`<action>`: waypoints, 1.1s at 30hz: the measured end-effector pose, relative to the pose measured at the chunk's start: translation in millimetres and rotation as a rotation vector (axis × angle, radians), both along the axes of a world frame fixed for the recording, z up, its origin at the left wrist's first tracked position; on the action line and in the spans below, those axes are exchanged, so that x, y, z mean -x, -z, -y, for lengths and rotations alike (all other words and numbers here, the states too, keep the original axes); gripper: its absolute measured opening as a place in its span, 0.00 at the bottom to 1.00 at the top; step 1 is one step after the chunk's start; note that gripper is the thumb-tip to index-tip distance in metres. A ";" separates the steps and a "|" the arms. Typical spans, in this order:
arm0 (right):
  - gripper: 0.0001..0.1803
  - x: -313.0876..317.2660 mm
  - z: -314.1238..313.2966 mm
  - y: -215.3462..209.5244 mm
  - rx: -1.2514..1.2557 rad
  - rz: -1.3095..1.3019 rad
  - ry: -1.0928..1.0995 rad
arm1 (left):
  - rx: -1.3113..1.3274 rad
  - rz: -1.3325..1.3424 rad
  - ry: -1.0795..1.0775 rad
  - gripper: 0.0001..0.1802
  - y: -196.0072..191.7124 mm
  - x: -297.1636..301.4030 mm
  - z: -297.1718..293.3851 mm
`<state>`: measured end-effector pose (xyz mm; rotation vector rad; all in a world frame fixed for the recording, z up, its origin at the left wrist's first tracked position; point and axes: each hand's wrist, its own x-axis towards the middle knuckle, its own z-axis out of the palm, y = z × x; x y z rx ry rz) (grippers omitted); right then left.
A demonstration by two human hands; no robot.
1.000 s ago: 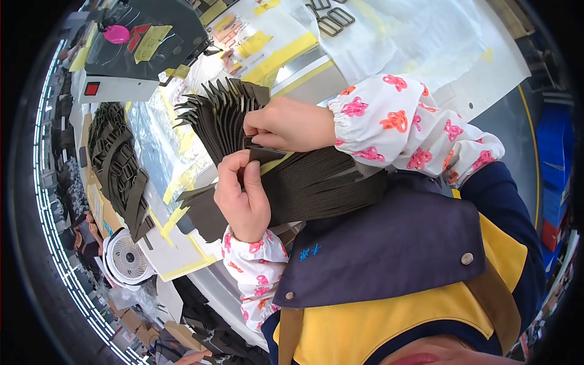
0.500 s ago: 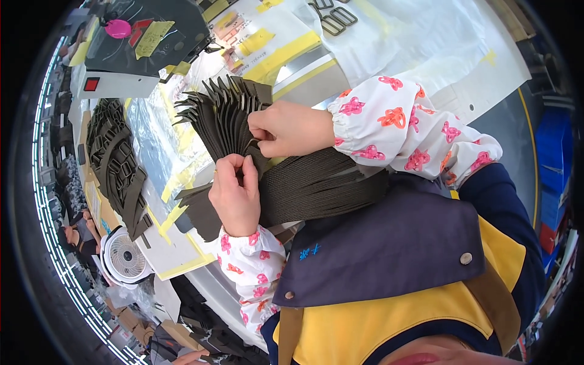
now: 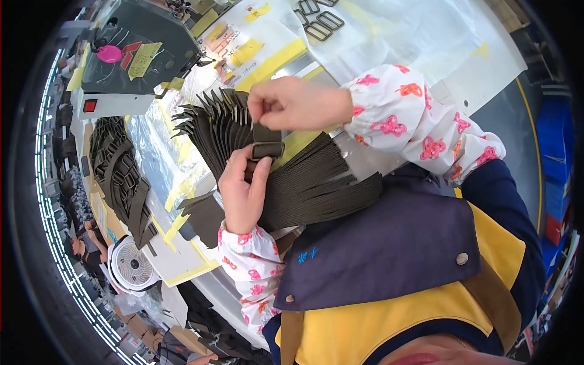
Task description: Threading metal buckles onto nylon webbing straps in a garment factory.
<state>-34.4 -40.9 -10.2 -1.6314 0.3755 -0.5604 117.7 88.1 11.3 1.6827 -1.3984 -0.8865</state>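
My left hand (image 3: 242, 198) pinches a dark rectangular buckle (image 3: 266, 151) with olive-brown webbing around it, between thumb and fingers. My right hand (image 3: 298, 108) is just above and to the right, its fingers curled closed. A short flat piece of webbing shows beneath that hand, above the buckle; whether the fingers grip it is hidden. Left of the hands, a fanned bundle of webbing straps (image 3: 210, 131) stands with its ends spread upward. Below and right of the buckle lies a thick stack of cut webbing straps (image 3: 322, 191), partly over my lap.
At the far left lies a heap of straps with buckles (image 3: 118, 176). A white fan (image 3: 131, 265) stands beyond the table's left edge. Loose metal rectangular buckles (image 3: 324, 25) rest on white sheeting at the back. A dark machine-like box (image 3: 143, 61) occupies the back left.
My right hand has moved up and away from my left hand. The buckle in the left hand now shows, and the straps on the right lie more spread.
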 end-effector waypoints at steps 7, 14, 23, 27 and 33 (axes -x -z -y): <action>0.05 32.9 48.6 10.3 0.700 -0.135 0.527 | 0.301 1.032 0.112 0.12 15.8 -6.6 38.4; 0.09 89.0 95.7 27.3 0.946 -0.541 0.829 | 0.089 1.052 -0.141 0.13 10.7 -35.1 37.6; 0.08 86.0 130.7 42.9 0.941 -0.763 0.580 | 0.166 0.564 0.271 0.06 -7.9 23.2 22.9; 0.08 86.4 135.8 42.0 0.978 -0.827 0.708 | -0.013 0.423 0.391 0.08 1.6 22.7 22.8; 0.11 97.6 76.0 -41.1 0.319 -0.448 0.424 | -0.218 0.256 0.481 0.10 1.4 6.9 33.9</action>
